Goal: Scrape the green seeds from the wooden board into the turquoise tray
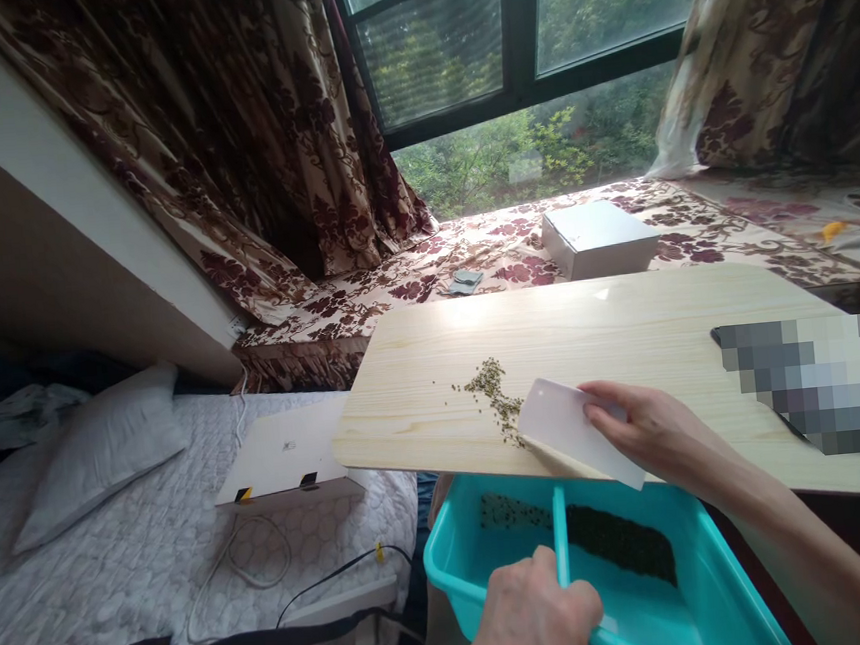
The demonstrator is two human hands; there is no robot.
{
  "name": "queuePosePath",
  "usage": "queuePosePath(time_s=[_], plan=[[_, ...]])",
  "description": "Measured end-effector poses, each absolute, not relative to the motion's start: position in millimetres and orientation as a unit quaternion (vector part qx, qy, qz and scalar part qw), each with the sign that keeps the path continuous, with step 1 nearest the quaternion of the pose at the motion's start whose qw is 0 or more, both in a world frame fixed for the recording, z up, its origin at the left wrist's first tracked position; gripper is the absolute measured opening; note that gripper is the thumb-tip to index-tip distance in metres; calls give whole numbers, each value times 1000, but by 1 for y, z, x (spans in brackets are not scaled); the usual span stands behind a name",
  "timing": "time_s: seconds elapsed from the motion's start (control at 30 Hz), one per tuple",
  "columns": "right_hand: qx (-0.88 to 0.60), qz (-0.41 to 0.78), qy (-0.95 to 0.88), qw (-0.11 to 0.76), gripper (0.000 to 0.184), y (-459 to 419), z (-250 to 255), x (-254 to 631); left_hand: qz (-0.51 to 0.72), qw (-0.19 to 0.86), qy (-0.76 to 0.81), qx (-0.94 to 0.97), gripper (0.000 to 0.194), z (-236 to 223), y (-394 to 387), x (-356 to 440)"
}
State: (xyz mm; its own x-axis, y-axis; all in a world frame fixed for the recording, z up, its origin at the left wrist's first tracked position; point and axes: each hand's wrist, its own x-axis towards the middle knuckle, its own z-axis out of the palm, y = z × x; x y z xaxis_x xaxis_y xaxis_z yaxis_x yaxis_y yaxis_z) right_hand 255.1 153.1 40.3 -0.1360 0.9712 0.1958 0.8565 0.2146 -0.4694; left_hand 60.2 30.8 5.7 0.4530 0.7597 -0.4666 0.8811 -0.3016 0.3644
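Observation:
My right hand (655,433) grips a white plastic scraper card (564,426) and presses its edge on the light wooden tabletop (612,337), right beside a trail of small green beans (496,392) near the table's front edge. My left hand (535,614) is closed on the rim of a turquoise plastic basin (714,594), holding it just below the table edge. Inside the basin lies a dark layer of green beans (619,542), and a turquoise divider runs across it.
A white box (595,236) sits on the patterned window seat behind the table. A blurred dark object (811,379) lies on the table's right. To the left is a bed with a pillow (102,452), a white flat box (283,456) and cables.

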Motion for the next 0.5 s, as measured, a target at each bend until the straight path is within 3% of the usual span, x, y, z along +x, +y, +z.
queuePosePath(time_s=[0.5], plan=[[-608,154,-751,209,36,144,46,255,-104,298,512,799,55,10,30,61]])
